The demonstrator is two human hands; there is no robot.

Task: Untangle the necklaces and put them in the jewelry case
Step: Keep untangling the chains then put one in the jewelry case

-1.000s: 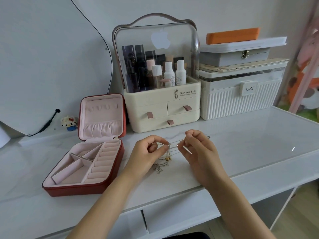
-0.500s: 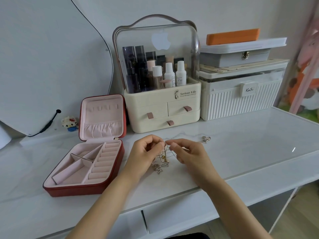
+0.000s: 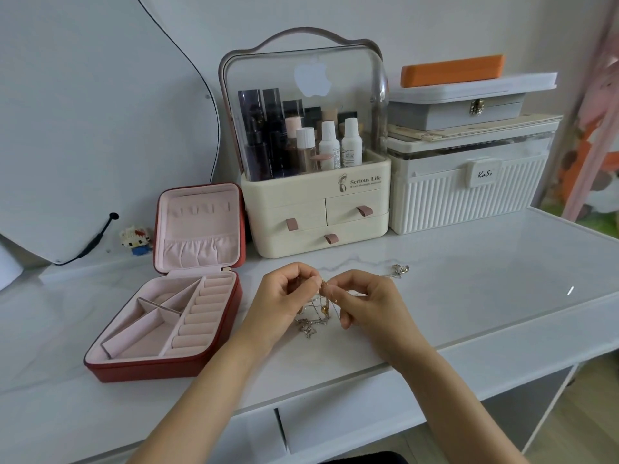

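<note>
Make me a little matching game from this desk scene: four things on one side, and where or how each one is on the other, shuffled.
Things:
1. jewelry case
2. tangled necklaces
3. orange box
4. small toy figure

Places or states:
A. on top of the stack of white and grey boxes at the back right
B. lying open on the table, lid up, pink lining showing
C. behind the case, by the foot of the mirror
D. pinched between the left hand and the right hand, partly trailing on the table

Pairs: 1-B, 2-D, 3-A, 4-C
</note>
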